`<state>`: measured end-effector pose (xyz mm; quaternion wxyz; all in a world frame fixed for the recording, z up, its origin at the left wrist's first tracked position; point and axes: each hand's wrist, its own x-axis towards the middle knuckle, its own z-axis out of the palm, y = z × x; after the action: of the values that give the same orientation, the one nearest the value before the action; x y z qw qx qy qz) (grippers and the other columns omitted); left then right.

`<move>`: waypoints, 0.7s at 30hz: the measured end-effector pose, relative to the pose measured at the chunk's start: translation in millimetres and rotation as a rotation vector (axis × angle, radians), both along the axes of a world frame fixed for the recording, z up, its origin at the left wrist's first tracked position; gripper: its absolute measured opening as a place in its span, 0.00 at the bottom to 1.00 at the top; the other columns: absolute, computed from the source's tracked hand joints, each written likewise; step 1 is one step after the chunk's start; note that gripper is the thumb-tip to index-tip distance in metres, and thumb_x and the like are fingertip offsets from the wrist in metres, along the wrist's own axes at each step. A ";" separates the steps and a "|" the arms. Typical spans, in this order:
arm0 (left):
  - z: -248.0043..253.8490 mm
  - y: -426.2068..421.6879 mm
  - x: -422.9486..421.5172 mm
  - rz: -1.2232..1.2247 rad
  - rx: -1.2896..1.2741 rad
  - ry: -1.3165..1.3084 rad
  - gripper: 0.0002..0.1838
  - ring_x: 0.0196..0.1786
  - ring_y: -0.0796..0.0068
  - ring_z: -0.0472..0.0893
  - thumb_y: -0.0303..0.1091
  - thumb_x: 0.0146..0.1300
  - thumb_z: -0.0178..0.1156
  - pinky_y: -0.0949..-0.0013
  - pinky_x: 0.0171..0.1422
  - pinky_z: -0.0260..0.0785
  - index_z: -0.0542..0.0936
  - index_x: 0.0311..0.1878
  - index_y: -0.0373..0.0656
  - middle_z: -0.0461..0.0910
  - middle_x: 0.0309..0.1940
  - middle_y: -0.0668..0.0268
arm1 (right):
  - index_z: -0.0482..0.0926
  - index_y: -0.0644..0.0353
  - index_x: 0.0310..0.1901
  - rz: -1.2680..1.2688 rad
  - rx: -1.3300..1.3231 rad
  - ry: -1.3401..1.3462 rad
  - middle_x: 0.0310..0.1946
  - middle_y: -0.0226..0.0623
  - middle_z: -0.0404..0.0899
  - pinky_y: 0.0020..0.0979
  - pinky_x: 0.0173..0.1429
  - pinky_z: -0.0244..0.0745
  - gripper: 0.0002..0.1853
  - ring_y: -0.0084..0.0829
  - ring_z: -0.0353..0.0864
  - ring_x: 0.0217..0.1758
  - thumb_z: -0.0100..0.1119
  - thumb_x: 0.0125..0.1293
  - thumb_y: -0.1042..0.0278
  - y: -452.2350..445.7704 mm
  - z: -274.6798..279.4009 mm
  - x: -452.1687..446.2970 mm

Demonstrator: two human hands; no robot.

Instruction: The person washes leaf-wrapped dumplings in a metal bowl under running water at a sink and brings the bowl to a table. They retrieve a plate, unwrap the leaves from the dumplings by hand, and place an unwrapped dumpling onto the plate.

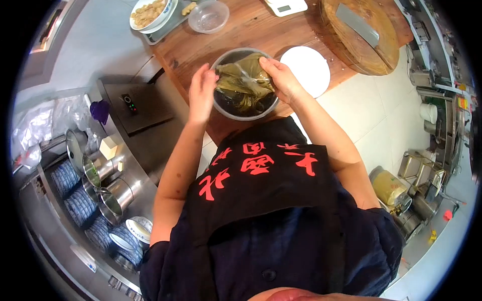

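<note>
A round grey bowl [220, 106] stands at the near edge of the wooden table. Over it is stretched a wide, wet, olive-green leaf [246, 75] that looks like pickled greens. My right hand [282, 79] pinches its upper right edge between thumb and fingers. At the leaf's left edge, my left hand [202, 90] has its fingertips closed on the rim of the leaf. Darker leaves and liquid show in the bowl beneath.
A white plate [305, 70] lies right of the bowl. A cleaver [357, 25] rests on a round chopping block [351, 47]. Farther back are a clear plastic bowl [209, 17], a kitchen scale [285, 6] and a bowl of pale pieces [150, 15]. Stacked bowls [80, 203] fill the left counter.
</note>
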<state>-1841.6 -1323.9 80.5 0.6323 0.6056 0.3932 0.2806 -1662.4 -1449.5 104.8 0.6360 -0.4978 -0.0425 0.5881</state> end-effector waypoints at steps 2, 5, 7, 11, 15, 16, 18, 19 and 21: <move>19.7 11.6 1.8 -0.079 -0.567 -0.200 0.32 0.50 0.73 0.74 0.55 0.65 0.50 0.72 0.56 0.64 0.67 0.61 0.37 0.75 0.48 0.59 | 0.75 0.60 0.47 0.196 -0.035 -0.091 0.41 0.32 0.78 0.25 0.42 0.73 0.19 0.23 0.76 0.41 0.54 0.65 0.52 7.2 -0.6 3.3; 9.1 26.9 0.5 -0.387 -0.839 -0.172 0.25 0.46 0.71 0.77 0.49 0.68 0.47 0.66 0.49 0.71 0.69 0.58 0.37 0.77 0.47 0.59 | 0.76 0.56 0.49 0.589 -0.086 -0.452 0.42 0.28 0.77 0.28 0.47 0.70 0.23 0.21 0.73 0.45 0.50 0.65 0.44 20.2 1.6 11.7; 19.7 11.5 10.4 -0.425 -0.737 -0.094 0.23 0.43 0.72 0.78 0.48 0.68 0.48 0.67 0.46 0.72 0.72 0.54 0.39 0.79 0.44 0.61 | 0.76 0.56 0.49 0.498 0.016 -0.329 0.40 0.28 0.77 0.27 0.47 0.70 0.22 0.20 0.73 0.44 0.50 0.66 0.45 23.8 3.6 7.2; 19.5 7.5 11.9 -0.245 -0.845 -0.191 0.18 0.41 0.74 0.79 0.46 0.68 0.49 0.67 0.42 0.73 0.75 0.50 0.42 0.80 0.41 0.67 | 0.77 0.59 0.47 0.025 0.040 -0.532 0.31 0.25 0.77 0.25 0.42 0.71 0.15 0.21 0.74 0.34 0.53 0.66 0.57 20.5 -7.5 -2.9; 8.0 -2.4 12.3 -0.088 -0.858 -0.268 0.17 0.44 0.72 0.78 0.44 0.68 0.49 0.67 0.45 0.73 0.73 0.51 0.42 0.79 0.44 0.67 | 0.76 0.62 0.44 0.027 -0.038 -0.695 0.31 0.32 0.79 0.26 0.43 0.72 0.12 0.24 0.78 0.35 0.57 0.61 0.65 5.1 -28.5 -30.5; 7.0 -7.7 15.0 -0.042 -0.859 -0.295 0.17 0.45 0.72 0.78 0.43 0.68 0.50 0.66 0.46 0.73 0.73 0.52 0.42 0.79 0.44 0.66 | 0.76 0.62 0.43 0.080 -0.068 -0.751 0.32 0.34 0.80 0.26 0.43 0.73 0.12 0.25 0.79 0.36 0.58 0.60 0.65 4.3 -29.4 -41.7; 4.5 -16.3 17.5 0.008 -0.804 -0.307 0.16 0.46 0.71 0.78 0.41 0.67 0.51 0.66 0.49 0.72 0.72 0.53 0.41 0.77 0.46 0.65 | 0.74 0.64 0.42 -0.046 -0.069 -0.847 0.32 0.40 0.80 0.31 0.43 0.74 0.15 0.33 0.81 0.38 0.61 0.58 0.64 8.2 -24.5 -59.8; 2.7 -19.9 17.7 0.009 -0.747 -0.292 0.16 0.47 0.71 0.78 0.40 0.67 0.52 0.65 0.50 0.72 0.71 0.53 0.41 0.77 0.47 0.64 | 0.74 0.64 0.43 -0.039 -0.116 -0.837 0.34 0.41 0.80 0.30 0.43 0.74 0.15 0.31 0.80 0.38 0.61 0.58 0.64 11.1 -27.9 -62.7; -1.3 -22.8 15.8 -0.034 -0.681 -0.309 0.17 0.49 0.69 0.77 0.35 0.65 0.55 0.63 0.51 0.72 0.69 0.54 0.40 0.76 0.48 0.62 | 0.73 0.65 0.44 -0.049 -0.175 -0.839 0.35 0.41 0.80 0.30 0.43 0.74 0.16 0.29 0.79 0.38 0.62 0.59 0.63 13.6 -35.7 -65.2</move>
<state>-1825.8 -1346.7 79.2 0.8540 0.3177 0.3537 0.2115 -1727.6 -1435.8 69.1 0.5328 -0.7469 -0.2356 0.3206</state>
